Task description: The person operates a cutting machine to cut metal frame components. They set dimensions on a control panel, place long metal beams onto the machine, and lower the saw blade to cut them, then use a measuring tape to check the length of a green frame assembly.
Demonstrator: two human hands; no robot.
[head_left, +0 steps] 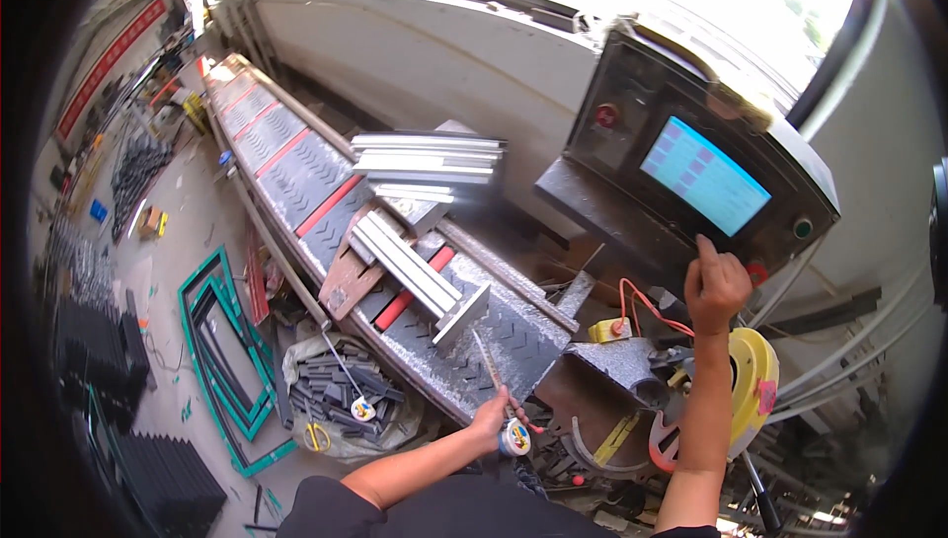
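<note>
Tape measure: small round case, white and blue with a red tab, gripped in left hand at the near end of the conveyor bed; blade drawn out, thin and pale, running up and to the left over the dark patterned surface. Control panel: dark metal box, tilted toward the operator, lit cyan touchscreen with rows of small coloured tiles, red round button upper left, green button at right edge. Right hand raised against the panel's lower edge, forefinger extended upward, touching just below the screen.
</note>
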